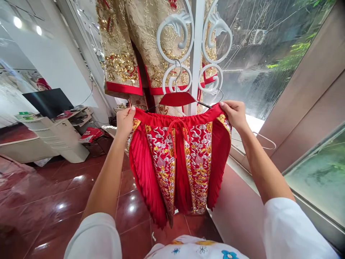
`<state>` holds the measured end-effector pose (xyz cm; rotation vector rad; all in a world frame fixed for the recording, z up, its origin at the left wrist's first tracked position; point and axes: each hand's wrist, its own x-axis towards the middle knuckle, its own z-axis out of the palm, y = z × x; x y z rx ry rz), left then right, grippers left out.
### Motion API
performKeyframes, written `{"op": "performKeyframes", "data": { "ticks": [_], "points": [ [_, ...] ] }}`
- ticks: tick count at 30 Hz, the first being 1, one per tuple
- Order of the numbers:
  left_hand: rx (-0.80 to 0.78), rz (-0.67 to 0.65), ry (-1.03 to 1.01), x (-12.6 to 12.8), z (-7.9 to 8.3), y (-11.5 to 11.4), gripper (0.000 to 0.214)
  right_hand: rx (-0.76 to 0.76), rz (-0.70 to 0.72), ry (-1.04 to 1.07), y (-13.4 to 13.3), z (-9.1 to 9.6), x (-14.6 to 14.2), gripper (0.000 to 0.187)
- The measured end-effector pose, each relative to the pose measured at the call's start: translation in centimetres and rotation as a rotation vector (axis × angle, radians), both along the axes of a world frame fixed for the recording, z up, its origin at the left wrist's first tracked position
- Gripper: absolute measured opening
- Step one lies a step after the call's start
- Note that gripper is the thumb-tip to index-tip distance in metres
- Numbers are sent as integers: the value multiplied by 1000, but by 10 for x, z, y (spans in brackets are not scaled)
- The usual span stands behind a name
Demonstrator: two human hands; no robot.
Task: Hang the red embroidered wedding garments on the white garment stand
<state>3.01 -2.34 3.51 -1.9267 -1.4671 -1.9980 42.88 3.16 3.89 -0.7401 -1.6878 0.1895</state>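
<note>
I hold up a red pleated skirt (180, 165) with gold and silver embroidered panels by its waistband. My left hand (125, 120) is closed on the waistband's left end. My right hand (234, 113) is closed on the right end. The skirt hangs spread between them, its hem above the floor. Just behind the waistband a red hanger (176, 98) hangs by its hook from a white scrolled metal stand (194, 54). Above, a gold embroidered jacket (126, 46) with red trim hangs on the same stand.
A window ledge (242, 151) and large glass pane (264, 50) run along the right. A white wire hanger (265, 140) lies on the ledge. A white desk (58, 131) with a dark monitor (48, 102) stands at left on the glossy red tile floor (54, 194).
</note>
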Motion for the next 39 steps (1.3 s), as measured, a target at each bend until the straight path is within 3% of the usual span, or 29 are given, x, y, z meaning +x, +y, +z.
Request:
{"op": "performKeyframes", "data": {
  "ticks": [3,6,8,13,17,19,21,23,25,28,31,35,39],
  "points": [
    [167,142,-86,6,-6,8,46,33,-46,68,-6,-6,-6,41],
    [237,363,-65,22,-16,6,41,168,-223,27,-15,-15,-11,38],
    [225,437,-6,33,-23,3,35,247,-342,-56,-23,-20,-14,36],
    [140,421,158,48,-28,-14,36,239,-490,-222,-48,-23,-19,33],
    [266,349,207,76,-42,-50,46,160,-467,-288,-73,-40,-26,47],
    [361,202,253,102,-64,-67,36,101,-496,-259,-93,-69,-28,53],
    [388,-43,293,133,-96,-79,27,-4,-585,-187,-121,-116,-28,52],
    [262,-316,294,166,-133,-88,24,-201,-642,-159,-160,-174,-26,48],
    [40,-591,267,199,-170,-98,18,-469,-705,-168,-209,-234,-24,47],
    [-318,-935,257,247,-217,-118,18,-825,-868,-115,-295,-298,-22,48],
    [-560,-1218,321,299,-250,-151,22,-1044,-1107,39,-388,-315,-16,48],
    [-739,-1599,524,355,-271,-217,28,-1198,-1521,233,-502,-296,-9,46],
    [-768,-1924,782,386,-282,-285,28,-1258,-1860,403,-585,-283,-13,45]
  ]
}}
